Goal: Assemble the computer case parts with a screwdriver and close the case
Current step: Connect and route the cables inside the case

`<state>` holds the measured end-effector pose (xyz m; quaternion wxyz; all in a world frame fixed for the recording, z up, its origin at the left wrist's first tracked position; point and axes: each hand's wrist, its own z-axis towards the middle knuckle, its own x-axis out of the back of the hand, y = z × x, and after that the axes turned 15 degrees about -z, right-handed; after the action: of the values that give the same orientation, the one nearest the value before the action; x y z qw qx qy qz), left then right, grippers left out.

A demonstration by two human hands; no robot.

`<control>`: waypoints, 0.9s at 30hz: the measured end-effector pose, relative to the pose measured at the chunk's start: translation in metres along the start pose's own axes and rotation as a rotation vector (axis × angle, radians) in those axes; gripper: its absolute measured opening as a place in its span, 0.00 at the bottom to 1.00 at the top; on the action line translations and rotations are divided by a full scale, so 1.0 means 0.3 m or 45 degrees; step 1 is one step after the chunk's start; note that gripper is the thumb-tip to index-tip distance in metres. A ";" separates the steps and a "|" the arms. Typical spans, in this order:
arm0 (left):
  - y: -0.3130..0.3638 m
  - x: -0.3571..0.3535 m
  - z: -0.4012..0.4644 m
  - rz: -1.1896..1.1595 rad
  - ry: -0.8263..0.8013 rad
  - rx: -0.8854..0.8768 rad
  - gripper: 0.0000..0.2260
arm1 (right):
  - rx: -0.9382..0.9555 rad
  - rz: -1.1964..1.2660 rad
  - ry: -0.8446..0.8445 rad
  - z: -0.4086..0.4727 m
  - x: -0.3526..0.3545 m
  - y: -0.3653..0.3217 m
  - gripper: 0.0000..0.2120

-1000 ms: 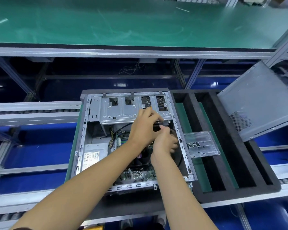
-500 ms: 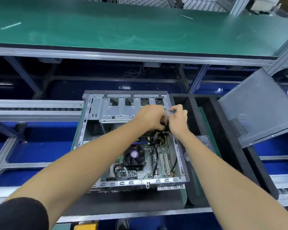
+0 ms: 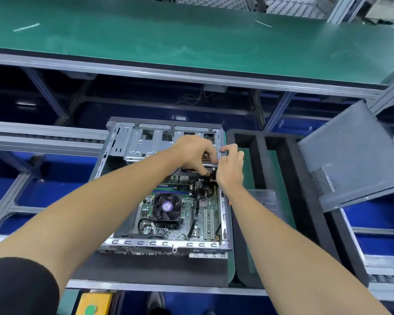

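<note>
Both your hands are deep in the far right corner of the open computer case (image 3: 166, 192), which lies on its side on the black foam tray (image 3: 273, 201), at the tray's left end. Your left hand (image 3: 192, 155) has its fingers curled down onto a small dark part just under the silver drive cage (image 3: 146, 144) — what exactly it pinches I cannot tell, the fingers cover it. Your right hand (image 3: 230, 165) is curled too, thumb and forefinger nipped at the case's right wall, perhaps on a screw or clip, too small to make out. No screwdriver shows anywhere in view. By my judgement that chassis is stiff sheet steel, fairly heavy, with thin edges that can bite, so take it by the folded rims, never by the motherboard (image 3: 180, 214) — that board and its black fan (image 3: 166, 208) are fragile, and the black cables (image 3: 197, 201) are soft and easy to snag. The grey side panel (image 3: 350, 160) leans tilted at the tray's far right corner, well apart from the case; it looks light and springy, best held by two opposite edges. The count: one case, one side panel, one fan, one clear plastic tray (image 3: 266, 198) half hidden behind your right forearm, two hands at work.
</note>
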<state>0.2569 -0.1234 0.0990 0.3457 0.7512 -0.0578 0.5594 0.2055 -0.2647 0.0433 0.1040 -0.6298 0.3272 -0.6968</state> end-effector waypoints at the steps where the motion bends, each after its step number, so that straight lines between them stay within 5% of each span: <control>1: -0.001 -0.004 0.001 0.000 0.013 0.005 0.16 | 0.008 -0.026 0.002 -0.001 0.002 -0.001 0.12; 8: -0.031 0.006 -0.054 -0.114 0.050 -0.069 0.17 | 0.140 -0.257 0.106 -0.009 0.007 -0.012 0.11; 11: -0.125 -0.004 -0.180 -0.215 0.291 -0.228 0.12 | 0.312 -0.419 0.172 0.001 0.013 -0.024 0.16; 13: -0.218 -0.023 -0.296 -0.183 0.325 -0.141 0.13 | 0.478 -0.511 0.157 0.024 0.014 -0.035 0.18; 21: -0.340 -0.132 -0.364 0.186 -0.189 0.524 0.15 | 0.850 -0.665 -0.058 0.155 -0.037 -0.094 0.13; 25: -0.364 -0.113 -0.324 0.003 -0.351 0.811 0.07 | 0.814 -0.660 -0.071 0.172 -0.052 -0.092 0.14; 27: -0.386 -0.085 -0.296 -0.050 -0.530 0.884 0.11 | 0.827 -0.665 -0.060 0.172 -0.056 -0.087 0.14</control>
<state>0.2311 0.0082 0.0359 0.0632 0.9214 0.0800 0.3750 0.2644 -0.2522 0.0447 0.1243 -0.6419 -0.0829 -0.7521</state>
